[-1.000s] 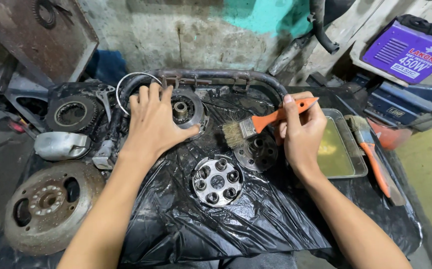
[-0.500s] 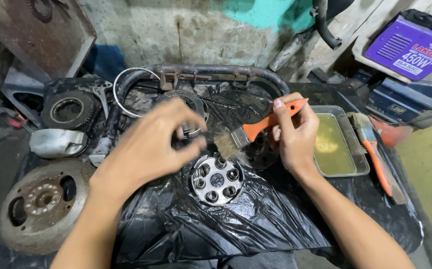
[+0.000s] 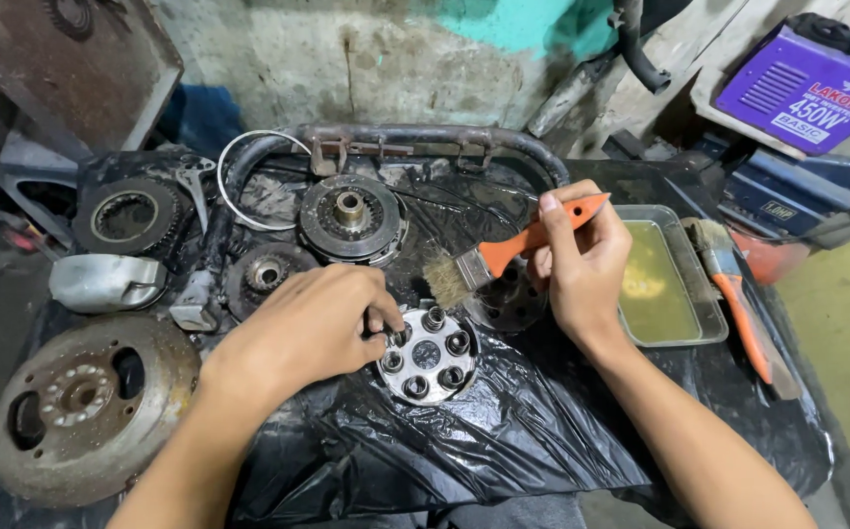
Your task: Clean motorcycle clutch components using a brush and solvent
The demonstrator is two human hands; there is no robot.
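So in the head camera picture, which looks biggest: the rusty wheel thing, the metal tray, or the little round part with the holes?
1. Rusty disc, though it lies nearer the camera.
2. Metal tray.
3. Round silver part under the left hand.

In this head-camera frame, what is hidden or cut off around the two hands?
- Left hand: its fingertips curl out of sight at the round silver hub, so what they grip cannot be told.
- Dark disc: partly hidden behind the right hand and its orange-handled brush.
- Rusty flywheel: its lower left runs to the frame edge.
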